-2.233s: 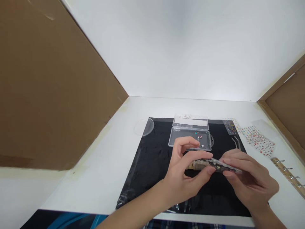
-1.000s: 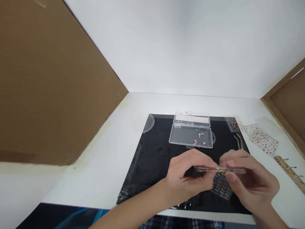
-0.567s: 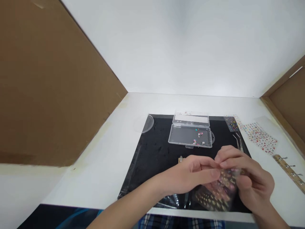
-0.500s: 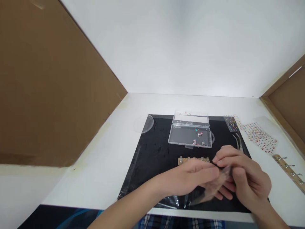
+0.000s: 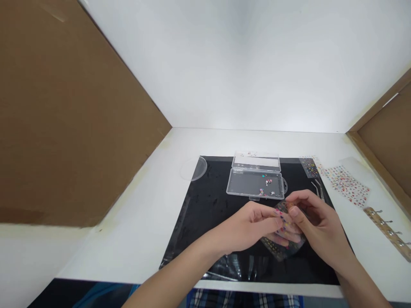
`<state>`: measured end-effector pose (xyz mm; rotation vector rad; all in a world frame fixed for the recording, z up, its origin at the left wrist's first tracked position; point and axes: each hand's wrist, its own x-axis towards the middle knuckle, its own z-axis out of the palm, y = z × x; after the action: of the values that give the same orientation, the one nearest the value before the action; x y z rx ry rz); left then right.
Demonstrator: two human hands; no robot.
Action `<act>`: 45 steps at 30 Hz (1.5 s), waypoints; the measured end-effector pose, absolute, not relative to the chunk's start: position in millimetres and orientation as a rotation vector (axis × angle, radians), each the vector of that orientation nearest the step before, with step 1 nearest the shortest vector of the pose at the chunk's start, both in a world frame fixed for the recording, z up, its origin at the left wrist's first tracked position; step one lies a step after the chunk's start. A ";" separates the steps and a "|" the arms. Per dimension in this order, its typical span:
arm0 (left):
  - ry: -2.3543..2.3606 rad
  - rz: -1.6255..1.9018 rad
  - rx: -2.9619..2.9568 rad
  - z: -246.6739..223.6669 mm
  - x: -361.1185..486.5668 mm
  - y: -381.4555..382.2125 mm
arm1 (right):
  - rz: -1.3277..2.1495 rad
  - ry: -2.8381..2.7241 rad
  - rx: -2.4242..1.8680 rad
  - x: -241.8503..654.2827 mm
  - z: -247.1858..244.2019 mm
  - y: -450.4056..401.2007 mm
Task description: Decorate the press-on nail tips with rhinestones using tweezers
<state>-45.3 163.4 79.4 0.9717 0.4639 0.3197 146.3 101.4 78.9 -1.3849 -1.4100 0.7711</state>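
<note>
A clear sticker sheet [image 5: 278, 252] with small coloured marks is held over the front of the black mat, slightly blurred. My left hand [image 5: 245, 226] pinches its left side between thumb and fingers, some fingers showing through the film. With thumb and forefinger, my right hand [image 5: 323, 231] grips its upper right part. Just behind the hands lies an open clear plastic case [image 5: 234, 184] with several tiny coloured gems [image 5: 269, 182] in it. Tweezers [image 5: 317, 188] rest on the mat beyond my right hand.
The black mat [image 5: 192, 231] covers the middle of the white table [image 5: 138, 222]. A clear round lid [image 5: 201, 169] lies on its left edge. To the right are a dark sticker sheet [image 5: 308, 167], pale sticker sheets [image 5: 349, 186] and a wooden strip with metal clips [image 5: 387, 231]. Brown side panels [image 5: 64, 119] flank the table.
The sheet has been turned, so its coloured pattern now faces up toward me. My right hand has shifted left and its grip has changed. The wooden strip behind my left hand is now hidden.
</note>
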 end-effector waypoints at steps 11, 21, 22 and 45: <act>0.610 0.439 0.897 69.9 -36.8 158.4 | 0.896 -0.966 -1.357 152.9 72.3 108.2; 0.671 0.419 0.981 66.9 -38.1 159.0 | 0.895 -0.944 -1.352 146.8 72.3 111.1; 0.674 0.412 0.985 66.5 -37.8 158.9 | 0.882 -0.950 -1.348 146.3 72.1 111.5; 0.657 0.648 0.854 65.5 -26.8 157.2 | 0.670 -1.207 -1.294 150.3 63.0 111.7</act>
<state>-26.8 157.2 65.5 0.8545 0.6566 0.6485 150.3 111.7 63.0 -1.2942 -1.2065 0.6695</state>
